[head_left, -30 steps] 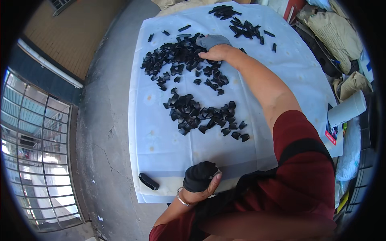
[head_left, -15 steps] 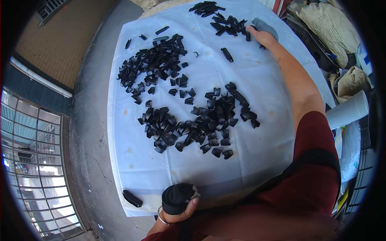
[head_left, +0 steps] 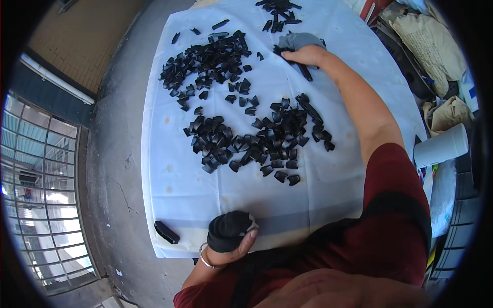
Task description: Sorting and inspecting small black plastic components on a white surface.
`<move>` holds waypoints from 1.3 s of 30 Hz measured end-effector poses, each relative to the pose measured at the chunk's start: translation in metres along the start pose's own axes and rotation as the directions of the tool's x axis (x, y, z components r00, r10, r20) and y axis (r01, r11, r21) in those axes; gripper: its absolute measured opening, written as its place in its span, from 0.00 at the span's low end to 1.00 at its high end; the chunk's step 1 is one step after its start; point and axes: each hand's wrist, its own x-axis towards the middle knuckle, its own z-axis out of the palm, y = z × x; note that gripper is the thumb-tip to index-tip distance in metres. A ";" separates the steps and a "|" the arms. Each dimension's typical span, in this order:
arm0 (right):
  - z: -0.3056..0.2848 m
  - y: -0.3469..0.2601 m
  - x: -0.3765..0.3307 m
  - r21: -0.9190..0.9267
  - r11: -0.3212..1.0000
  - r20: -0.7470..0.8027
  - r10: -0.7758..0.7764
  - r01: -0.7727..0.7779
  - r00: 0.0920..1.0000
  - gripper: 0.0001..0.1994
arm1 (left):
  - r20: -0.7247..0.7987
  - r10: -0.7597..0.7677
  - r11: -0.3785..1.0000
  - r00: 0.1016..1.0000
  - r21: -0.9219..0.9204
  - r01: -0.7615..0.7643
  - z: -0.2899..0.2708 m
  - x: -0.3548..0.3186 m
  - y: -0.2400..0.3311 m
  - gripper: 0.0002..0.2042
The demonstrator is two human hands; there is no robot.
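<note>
My left hand (head_left: 239,245) is low at the table's near edge. Black cloth (head_left: 226,231) covers its fingers and leaves the thumb bare, so whatever they hold is hidden. My right hand (head_left: 308,51), with grey knit fabric (head_left: 303,40) over the fingers, reaches to the far right. It is closed on black plastic strips (head_left: 280,50), which poke out past the thumb. One longer strip (head_left: 306,73) sticks out below it. To its left spreads a large heap of short black curved pieces (head_left: 218,54). Two nearer clusters, left (head_left: 210,138) and right (head_left: 280,133), lie mid-table.
More black strips (head_left: 280,10) lie at the far edge. A single black piece (head_left: 166,232) rests at the near left corner of the white-covered table (head_left: 179,200). Sacks (head_left: 426,41) and a white roll (head_left: 440,145) line the right side. A barred gate (head_left: 46,200) stands left.
My right hand has moved left and nearer over the lone strip, with several strips gathered from the far group. My left hand stays by the near edge. The whole view has shifted slightly.
</note>
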 end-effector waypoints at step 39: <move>0.001 -0.082 -0.326 0.293 0.955 -0.572 0.135 0.048 0.809 0.12 | -0.006 0.197 0.686 0.980 0.715 -0.134 0.079 0.065 0.041 0.09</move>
